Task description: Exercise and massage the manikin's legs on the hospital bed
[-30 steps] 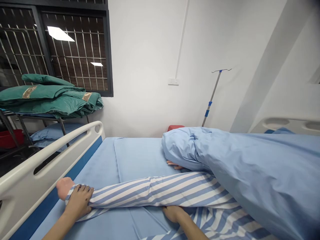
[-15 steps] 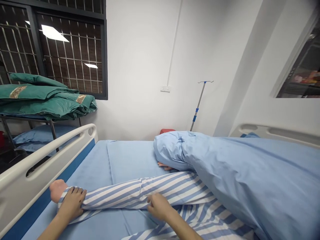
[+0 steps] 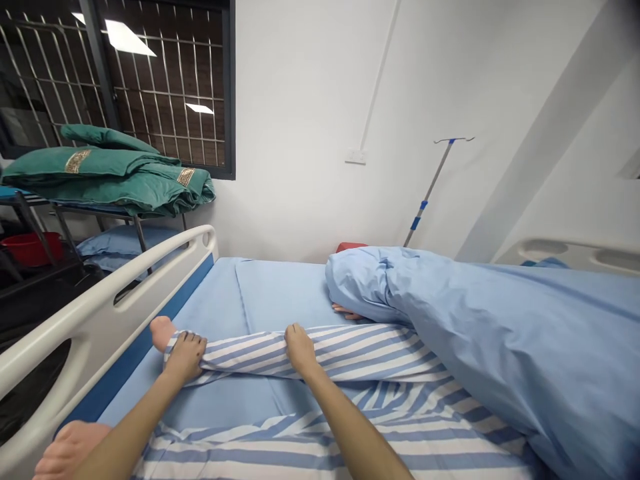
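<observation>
While both hands close on one blue-and-white striped trouser leg (image 3: 350,353), that leg lies across the blue bed sheet (image 3: 270,293). The left hand (image 3: 185,357) sits at the cuff, just beside a bare foot (image 3: 163,333), its fingers (image 3: 194,343) curled over the cloth. Farther right, the right hand (image 3: 300,350) grips the same leg, fingers (image 3: 295,335) pinching the fabric from above. A second striped leg (image 3: 320,447) lies nearer, its foot (image 3: 70,450) by the white bed rail (image 3: 100,313). A blue quilt (image 3: 475,320) covers the right side, with a hand (image 3: 345,311) showing beneath its bunched end. Green folded quilts (image 3: 105,177) sit on a metal rack (image 3: 95,211) beyond the rail.
</observation>
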`<state>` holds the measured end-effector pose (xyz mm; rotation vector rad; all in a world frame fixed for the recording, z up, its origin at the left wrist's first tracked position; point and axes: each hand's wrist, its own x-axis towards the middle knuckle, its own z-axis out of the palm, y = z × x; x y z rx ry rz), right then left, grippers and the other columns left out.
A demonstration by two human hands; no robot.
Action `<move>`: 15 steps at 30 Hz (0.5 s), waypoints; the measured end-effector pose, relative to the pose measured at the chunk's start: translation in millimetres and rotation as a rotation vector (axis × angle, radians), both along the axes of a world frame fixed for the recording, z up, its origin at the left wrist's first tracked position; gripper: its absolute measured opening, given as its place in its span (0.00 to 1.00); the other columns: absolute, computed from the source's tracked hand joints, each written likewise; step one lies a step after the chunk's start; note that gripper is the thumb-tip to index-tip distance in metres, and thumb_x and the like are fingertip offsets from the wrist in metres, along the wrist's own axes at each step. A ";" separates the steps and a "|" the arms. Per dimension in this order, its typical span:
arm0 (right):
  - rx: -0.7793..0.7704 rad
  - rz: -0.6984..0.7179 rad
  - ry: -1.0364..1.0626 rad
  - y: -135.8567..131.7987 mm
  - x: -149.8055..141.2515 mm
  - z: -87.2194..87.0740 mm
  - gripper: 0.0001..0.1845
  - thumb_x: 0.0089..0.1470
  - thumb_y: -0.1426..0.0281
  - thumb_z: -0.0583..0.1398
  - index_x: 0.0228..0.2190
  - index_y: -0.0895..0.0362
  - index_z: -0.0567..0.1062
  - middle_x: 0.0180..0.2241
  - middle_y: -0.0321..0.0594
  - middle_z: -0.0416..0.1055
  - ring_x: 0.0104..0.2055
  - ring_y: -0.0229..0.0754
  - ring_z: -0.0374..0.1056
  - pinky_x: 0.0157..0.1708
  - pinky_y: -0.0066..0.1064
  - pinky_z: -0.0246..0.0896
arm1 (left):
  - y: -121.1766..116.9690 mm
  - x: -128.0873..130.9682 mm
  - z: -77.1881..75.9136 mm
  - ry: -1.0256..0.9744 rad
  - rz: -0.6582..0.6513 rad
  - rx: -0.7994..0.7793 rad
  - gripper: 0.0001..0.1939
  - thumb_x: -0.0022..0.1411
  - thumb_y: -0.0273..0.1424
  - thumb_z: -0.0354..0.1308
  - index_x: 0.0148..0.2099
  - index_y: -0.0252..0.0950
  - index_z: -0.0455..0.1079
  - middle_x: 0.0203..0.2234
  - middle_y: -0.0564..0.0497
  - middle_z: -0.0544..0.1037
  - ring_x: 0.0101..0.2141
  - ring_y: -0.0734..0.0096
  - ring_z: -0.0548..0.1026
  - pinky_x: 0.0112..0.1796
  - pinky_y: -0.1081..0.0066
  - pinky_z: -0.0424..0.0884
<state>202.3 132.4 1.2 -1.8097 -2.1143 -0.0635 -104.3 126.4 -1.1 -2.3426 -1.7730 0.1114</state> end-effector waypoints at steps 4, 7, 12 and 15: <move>0.079 0.026 0.203 -0.7 -8.8 13.9 0.09 0.57 0.75 0.49 0.34 0.57 0.68 0.36 0.42 0.67 0.38 0.41 0.63 0.36 0.29 0.55 | 1.8 -1.6 -4.6 0.000 -0.014 0.015 0.24 0.45 0.31 0.54 0.47 0.28 0.69 0.42 0.34 0.73 0.45 0.50 0.67 0.48 0.57 0.54; 0.089 0.061 0.294 -6.0 -7.9 26.9 0.08 0.55 0.74 0.51 0.35 0.57 0.69 0.38 0.43 0.68 0.39 0.42 0.64 0.37 0.30 0.56 | 0.5 0.2 -6.0 -0.031 -0.014 0.033 0.24 0.46 0.31 0.54 0.47 0.27 0.68 0.42 0.34 0.73 0.46 0.50 0.67 0.49 0.56 0.54; 0.050 0.120 0.546 -59.9 29.9 30.1 0.10 0.51 0.74 0.52 0.36 0.57 0.70 0.34 0.41 0.70 0.33 0.40 0.66 0.37 0.30 0.58 | -34.1 17.8 4.3 -0.274 -0.042 0.237 0.28 0.49 0.33 0.54 0.54 0.31 0.61 0.51 0.36 0.67 0.53 0.51 0.61 0.53 0.54 0.54; -0.004 0.125 0.770 -128.4 62.7 16.8 0.08 0.53 0.69 0.53 0.32 0.57 0.72 0.29 0.38 0.70 0.30 0.39 0.65 0.33 0.29 0.59 | -80.0 27.4 10.2 -0.470 -0.195 0.127 0.26 0.54 0.31 0.48 0.57 0.38 0.58 0.54 0.44 0.66 0.54 0.60 0.61 0.54 0.60 0.57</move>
